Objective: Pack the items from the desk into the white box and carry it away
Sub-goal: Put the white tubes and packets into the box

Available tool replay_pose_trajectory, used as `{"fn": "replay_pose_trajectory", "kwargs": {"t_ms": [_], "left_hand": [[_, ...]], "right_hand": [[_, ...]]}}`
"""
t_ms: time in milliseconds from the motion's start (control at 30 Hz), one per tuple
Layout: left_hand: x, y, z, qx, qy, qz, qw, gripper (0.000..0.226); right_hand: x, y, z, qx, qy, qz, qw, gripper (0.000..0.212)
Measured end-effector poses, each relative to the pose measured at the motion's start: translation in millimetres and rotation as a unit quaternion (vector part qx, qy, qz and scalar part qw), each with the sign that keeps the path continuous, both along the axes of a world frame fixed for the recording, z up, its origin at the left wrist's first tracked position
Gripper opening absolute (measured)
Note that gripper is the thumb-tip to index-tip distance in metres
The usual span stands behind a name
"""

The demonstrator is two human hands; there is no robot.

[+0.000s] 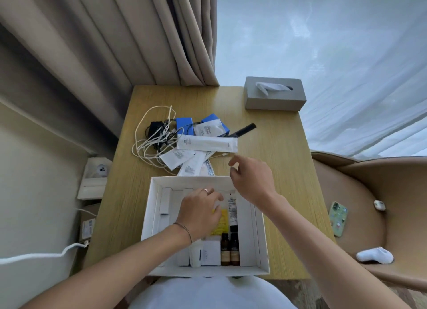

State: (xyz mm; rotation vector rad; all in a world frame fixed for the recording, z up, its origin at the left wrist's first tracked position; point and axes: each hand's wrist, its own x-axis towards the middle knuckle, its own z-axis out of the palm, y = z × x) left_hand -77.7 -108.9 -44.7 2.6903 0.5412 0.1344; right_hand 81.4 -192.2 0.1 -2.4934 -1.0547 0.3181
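Note:
The white box [152, 207] stands open at the desk's near edge. Inside lie a yellow packet [220, 225], a white tube with a black cap [232, 213], two brown bottles [230, 248] and white cartons [211, 253]. My left hand [199, 213] is down inside the box, fingers curled on the yellow packet and something pale. My right hand [250, 178] hovers over the box's far right corner, fingers apart, holding nothing. Beyond the box lie a long white sachet [206, 143], smaller white sachets [182, 159], blue boxes [184, 124], a black comb [242, 129] and tangled white cables with a black charger [153, 138].
A grey tissue box [275, 94] sits at the desk's far right corner. To the right, a tan chair [369, 193] holds a green-cased phone [337, 218], a white sock [374, 255] and a small earbud case [379, 204]. A wall socket [100, 169] and curtains are on the left.

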Motion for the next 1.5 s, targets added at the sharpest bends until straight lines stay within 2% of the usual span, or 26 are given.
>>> {"fn": "replay_pose_trajectory", "kwargs": {"t_ms": [100,200,400,633,800,967,1033,1100,1267,1367,1500], "left_hand": [[1.2,7.4,24.6,0.021,-0.060,-0.022,0.998,0.016],[8.9,25.5,38.2,0.022,-0.073,-0.002,0.997,0.018],[15.0,63.4,43.5,0.014,-0.030,0.050,0.998,0.021],[6.4,91.6,36.1,-0.020,0.004,0.107,0.994,0.021],[6.6,109.8,32.0,-0.036,0.030,0.124,0.991,0.019],[16.6,132.9,23.3,-0.050,0.066,0.140,0.987,0.020],[22.6,143.0,15.9,-0.062,0.090,0.152,0.982,0.023],[30.2,153.5,6.0,-0.075,0.123,0.163,0.976,0.026],[51.9,172.2,-19.5,-0.099,0.206,0.152,0.962,0.039],[64.4,172.3,-30.6,-0.080,0.243,0.120,0.959,0.048],[74.5,167.1,-41.4,-0.051,0.279,0.105,0.953,0.070]], "right_hand": [[18.4,22.4,0.5,0.017,-0.007,-0.004,1.000,0.023],[35.6,50.3,-7.3,0.008,-0.001,-0.005,1.000,0.018],[65.0,105.9,-44.8,-0.086,-0.006,0.066,0.994,0.020],[68.4,154.2,-84.5,-0.140,-0.017,0.132,0.981,0.043],[67.2,169.3,-98.6,-0.157,-0.064,0.140,0.975,0.038],[69.4,170.5,-97.3,-0.178,-0.108,0.138,0.968,0.013],[68.9,167.4,-90.2,-0.189,-0.101,0.135,0.968,0.023],[70.4,161.2,-80.0,-0.187,-0.071,0.124,0.972,0.024],[79.5,133.7,-40.2,-0.158,0.060,0.066,0.983,0.004],[76.9,112.7,-12.9,-0.097,0.168,0.012,0.981,0.011],[62.7,85.8,11.6,-0.001,0.320,-0.039,0.947,0.021]]}}
